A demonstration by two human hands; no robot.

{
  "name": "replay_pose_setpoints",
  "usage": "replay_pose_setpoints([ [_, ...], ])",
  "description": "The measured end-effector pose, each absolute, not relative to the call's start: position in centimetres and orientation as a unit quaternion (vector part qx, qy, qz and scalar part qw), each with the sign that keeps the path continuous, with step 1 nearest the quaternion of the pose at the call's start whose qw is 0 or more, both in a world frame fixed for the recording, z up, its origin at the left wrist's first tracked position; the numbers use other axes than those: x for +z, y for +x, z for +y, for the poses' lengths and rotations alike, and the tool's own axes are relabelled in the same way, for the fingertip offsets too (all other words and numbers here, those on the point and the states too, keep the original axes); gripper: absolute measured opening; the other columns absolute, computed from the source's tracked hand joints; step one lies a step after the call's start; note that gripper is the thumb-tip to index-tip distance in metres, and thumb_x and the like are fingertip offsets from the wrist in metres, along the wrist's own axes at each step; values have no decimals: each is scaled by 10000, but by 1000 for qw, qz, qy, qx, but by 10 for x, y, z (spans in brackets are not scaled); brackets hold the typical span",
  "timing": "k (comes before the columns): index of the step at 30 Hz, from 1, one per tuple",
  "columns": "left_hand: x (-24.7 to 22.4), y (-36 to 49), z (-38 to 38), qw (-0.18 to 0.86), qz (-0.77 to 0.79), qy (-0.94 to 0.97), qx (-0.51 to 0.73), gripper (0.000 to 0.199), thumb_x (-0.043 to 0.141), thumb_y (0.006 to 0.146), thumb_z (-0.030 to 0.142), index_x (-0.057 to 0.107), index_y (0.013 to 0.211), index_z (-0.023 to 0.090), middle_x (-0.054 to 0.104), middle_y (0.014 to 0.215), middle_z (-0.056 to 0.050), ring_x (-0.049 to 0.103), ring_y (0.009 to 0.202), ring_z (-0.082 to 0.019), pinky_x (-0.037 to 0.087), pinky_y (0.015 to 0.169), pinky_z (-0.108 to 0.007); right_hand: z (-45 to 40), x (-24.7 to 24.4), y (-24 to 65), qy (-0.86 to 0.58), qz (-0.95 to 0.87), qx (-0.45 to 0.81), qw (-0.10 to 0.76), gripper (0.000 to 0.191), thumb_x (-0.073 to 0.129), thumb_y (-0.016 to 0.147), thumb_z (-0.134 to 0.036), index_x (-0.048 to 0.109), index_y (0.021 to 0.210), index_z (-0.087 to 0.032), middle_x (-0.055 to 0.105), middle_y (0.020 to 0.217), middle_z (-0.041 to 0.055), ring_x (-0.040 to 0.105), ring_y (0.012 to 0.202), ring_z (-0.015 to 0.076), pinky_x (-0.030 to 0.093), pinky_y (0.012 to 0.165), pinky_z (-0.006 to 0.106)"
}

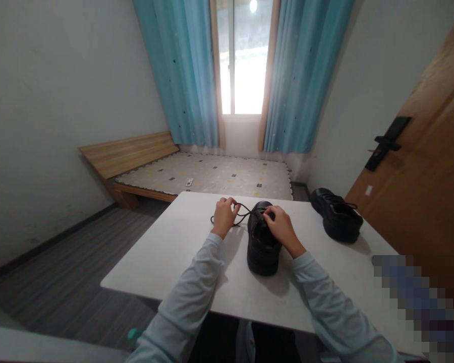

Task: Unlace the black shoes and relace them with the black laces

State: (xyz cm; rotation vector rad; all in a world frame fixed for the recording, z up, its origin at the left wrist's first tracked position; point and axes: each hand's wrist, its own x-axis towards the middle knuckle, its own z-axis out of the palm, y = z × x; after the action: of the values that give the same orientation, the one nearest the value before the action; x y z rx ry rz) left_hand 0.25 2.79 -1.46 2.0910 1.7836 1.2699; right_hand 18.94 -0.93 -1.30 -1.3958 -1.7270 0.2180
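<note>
A black shoe (264,252) stands on the white table (155,252), its toe toward the window. Left of it, my left hand (225,216) is closed on a black shoelace (243,216), which runs in a loop to the shoe. Over the shoe's opening on its right side, my right hand (278,224) has its fingers pinched together near the laces; what they hold is too small to make out. The second black shoe (340,219) rests at the table's right edge, lace on top, touched by neither hand.
Behind the table is a bed (212,174) with a small white remote (189,182) on it. A wooden door (419,186) stands at the right. A pixelated patch covers the table's right front. My legs show below the near edge.
</note>
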Motion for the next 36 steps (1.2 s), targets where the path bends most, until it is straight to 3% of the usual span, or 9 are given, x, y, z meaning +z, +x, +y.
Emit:
replay_pose_setpoints([
  [5,-16,5,34,316,562,585,492,177,519,820,310,585,777,152,599,726,-43,638,753,-169,498,749,-314,-9,-13,190,-564,-678,88,463,66,490,729,-194,518,672,-213,625,809,56,573,834,214,435,836,380],
  [8,-13,9,33,487,439,503,563,89,510,786,211,564,793,140,621,788,-53,660,835,-156,513,785,-290,-10,-11,190,-569,-666,94,474,60,473,723,-205,515,681,-213,639,816,63,579,827,216,439,827,380],
  [11,-7,9,30,566,350,434,607,62,498,763,163,549,782,134,632,821,-65,659,893,-160,510,842,-307,-10,-9,191,-579,-648,106,483,70,465,726,-229,525,697,-209,658,831,72,593,825,221,444,823,385],
  [14,-5,6,29,577,351,406,616,106,484,791,225,543,772,139,644,848,-75,662,805,-148,533,797,-311,-9,-7,194,-583,-617,137,511,98,471,737,-266,546,723,-205,675,837,76,612,812,223,462,801,384],
  [17,-8,5,27,565,416,453,550,195,485,813,314,569,807,137,663,902,-97,643,713,-122,535,672,-252,-7,-5,198,-578,-586,166,543,135,484,742,-304,568,740,-197,686,835,80,632,795,224,481,770,378],
  [21,-20,7,28,459,523,587,414,278,564,773,373,635,907,140,695,898,-93,591,593,-102,467,524,-202,-6,-3,202,-577,-575,178,552,156,502,736,-326,577,739,-189,693,843,92,644,772,227,488,745,372],
  [24,-30,10,32,367,531,667,373,253,618,735,347,693,871,146,711,777,-68,611,656,-143,477,607,-241,-7,-2,202,-575,-574,182,554,163,508,736,-335,581,742,-189,692,837,94,643,761,226,489,731,364],
  [28,-35,12,37,348,495,702,376,234,610,736,338,711,807,139,716,788,-57,628,766,-169,472,718,-270,-7,-1,201,-576,-573,189,552,166,507,738,-336,580,746,-187,686,836,98,642,768,229,485,724,362],
  [36,-33,16,32,419,440,675,419,313,624,731,422,661,789,117,662,722,-33,568,650,-114,436,603,-226,-9,2,201,-568,-583,187,550,172,509,747,-342,573,745,-182,683,839,102,632,776,221,481,741,363],
])
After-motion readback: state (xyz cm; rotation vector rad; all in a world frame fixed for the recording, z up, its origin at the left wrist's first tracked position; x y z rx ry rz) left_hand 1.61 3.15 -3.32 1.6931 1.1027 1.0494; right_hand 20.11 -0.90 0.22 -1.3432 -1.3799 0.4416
